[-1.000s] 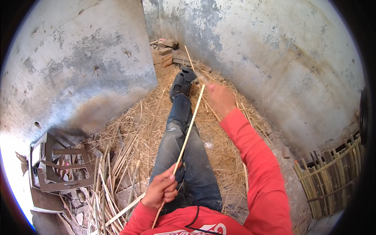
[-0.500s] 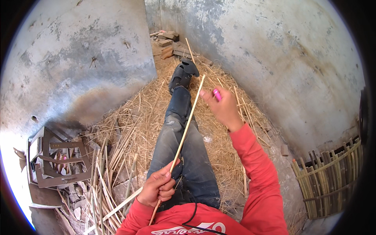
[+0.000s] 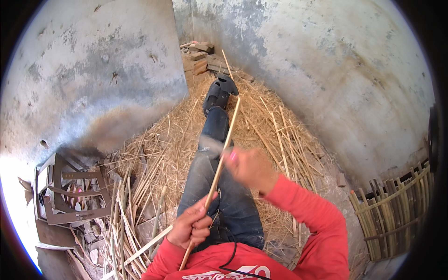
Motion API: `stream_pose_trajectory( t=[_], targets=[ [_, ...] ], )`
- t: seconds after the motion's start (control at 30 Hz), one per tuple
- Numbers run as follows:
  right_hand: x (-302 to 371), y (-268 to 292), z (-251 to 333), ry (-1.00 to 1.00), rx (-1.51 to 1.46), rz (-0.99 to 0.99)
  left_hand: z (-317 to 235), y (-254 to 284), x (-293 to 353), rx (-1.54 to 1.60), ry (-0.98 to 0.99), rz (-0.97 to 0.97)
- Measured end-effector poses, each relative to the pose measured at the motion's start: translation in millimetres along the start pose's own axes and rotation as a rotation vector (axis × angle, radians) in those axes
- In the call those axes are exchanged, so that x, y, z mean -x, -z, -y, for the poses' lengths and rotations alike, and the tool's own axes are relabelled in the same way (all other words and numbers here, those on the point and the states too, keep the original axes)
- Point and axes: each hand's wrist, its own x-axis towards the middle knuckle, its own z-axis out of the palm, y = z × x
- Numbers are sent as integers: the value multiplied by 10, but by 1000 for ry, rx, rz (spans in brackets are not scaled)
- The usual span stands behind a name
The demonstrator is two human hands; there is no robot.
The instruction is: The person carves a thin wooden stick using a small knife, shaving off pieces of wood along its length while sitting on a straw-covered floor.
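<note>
My left hand (image 3: pixel 192 223) is closed around the lower part of a long, thin bamboo strip (image 3: pixel 229 135). The strip slants up over my legs, its far tip near my black shoe (image 3: pixel 217 95). Smeared by motion, my right hand (image 3: pixel 253 171) is closed on a pink-handled knife; its blurred grey blade (image 3: pixel 211 144) lies across the strip, pointing left. Whether the edge bites into the strip cannot be made out. My outstretched legs in worn jeans (image 3: pixel 200 179) lie beneath both hands.
Pale shavings (image 3: pixel 158 140) litter the ground. Loose bamboo strips (image 3: pixel 122 233) are heaped on the left beside a broken brown frame (image 3: pixel 77 216). On the right stands a slatted bamboo panel (image 3: pixel 394 212). Bricks (image 3: pixel 201 66) lie between the worn walls. A dark cord (image 3: pixel 234 249) crosses my lap.
My right hand with the knife has swung down and left, from beside the strip's far end to its middle. The strip's tip has dipped slightly; my left hand keeps its grip.
</note>
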Motion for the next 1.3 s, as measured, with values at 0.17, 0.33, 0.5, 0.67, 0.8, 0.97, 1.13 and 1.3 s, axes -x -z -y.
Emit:
stream_pose_trajectory(
  t=[0.17,0.33,0.5,0.67,0.8,0.97,1.13,1.3],
  targets=[
    [-655,613,-1168,-336,55,-192,139,-67,132,27,115,140],
    [-589,792,-1014,-202,-112,-424,-11,-162,116,7,37,109],
    [-126,515,37,-50,-155,-28,-21,-136,115,-81,20,60],
    [468,135,488,178,18,15,-24,-150,75,-121,-19,29],
    [213,162,311,241,136,14,-41,-225,137,-143,-48,6],
    [-732,639,-770,-309,212,-267,138,-135,253,-46,50,46],
    [-790,1041,-1295,-374,15,-546,-29,-122,261,35,-30,201],
    [-654,874,-629,-269,-315,-355,-46,-58,215,121,16,186]
  ],
)
